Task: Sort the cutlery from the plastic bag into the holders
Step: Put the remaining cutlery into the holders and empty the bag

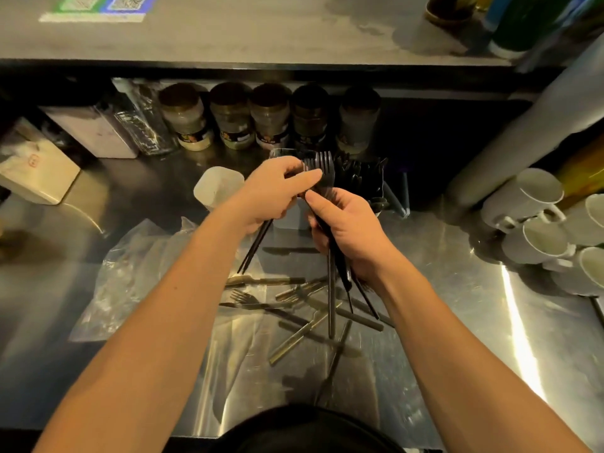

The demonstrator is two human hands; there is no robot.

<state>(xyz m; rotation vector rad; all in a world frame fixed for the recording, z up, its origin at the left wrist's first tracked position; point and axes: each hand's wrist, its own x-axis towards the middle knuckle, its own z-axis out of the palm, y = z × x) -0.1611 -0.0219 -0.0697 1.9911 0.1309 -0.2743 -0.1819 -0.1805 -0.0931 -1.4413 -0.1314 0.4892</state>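
At the centre of the frame, the right hand grips a bundle of dark forks, tines up. The left hand pinches their heads and also holds two dark handles. More cutlery lies on the plastic bag on the bench, below the holders.

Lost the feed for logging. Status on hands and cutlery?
Both hands, left and right, grip dark forks over the holder. Loose cutlery on the plastic bag. Nothing blocking.
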